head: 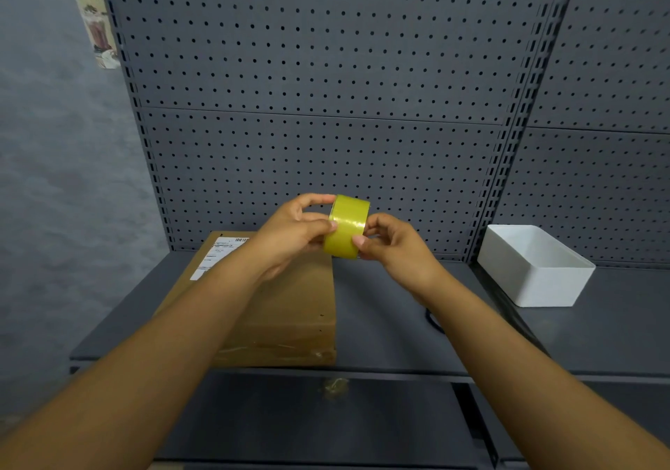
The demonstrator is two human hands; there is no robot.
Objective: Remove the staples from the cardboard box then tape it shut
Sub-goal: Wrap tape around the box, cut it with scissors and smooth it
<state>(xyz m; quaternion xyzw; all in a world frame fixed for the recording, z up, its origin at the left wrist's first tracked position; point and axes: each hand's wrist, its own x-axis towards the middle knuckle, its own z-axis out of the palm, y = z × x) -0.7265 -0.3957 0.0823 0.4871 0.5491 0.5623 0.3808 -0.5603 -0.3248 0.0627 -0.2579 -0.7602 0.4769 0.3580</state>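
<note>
Two bare forearms reach forward from the near edge of the view, and both hands meet on a roll of yellowish packing tape (347,227) held in the air above a dark grey surface (391,324). The left hand (294,232) grips the roll from its left side, fingers curled over the top edge and thumb pressed on the outer band. The right hand (393,243) pinches the roll's right side, with thumb and fingertips on the outer tape layer. The roll stands on edge, its glossy band facing the viewer.

Below and to the left of the roll, a brown cardboard box (290,310) lies flat on the surface, partly hidden by the left forearm. A white shipping label (217,255) sits on its far left corner, and a strip of clear tape crosses its near edge. Whether any staples are in the box cannot be made out.

On the right, well apart from the box, stands a white open rectangular bin (533,270). A grey pegboard wall (326,88) rises behind everything. A small crumpled scrap of tape (335,387) clings to the front ledge below the box.
</note>
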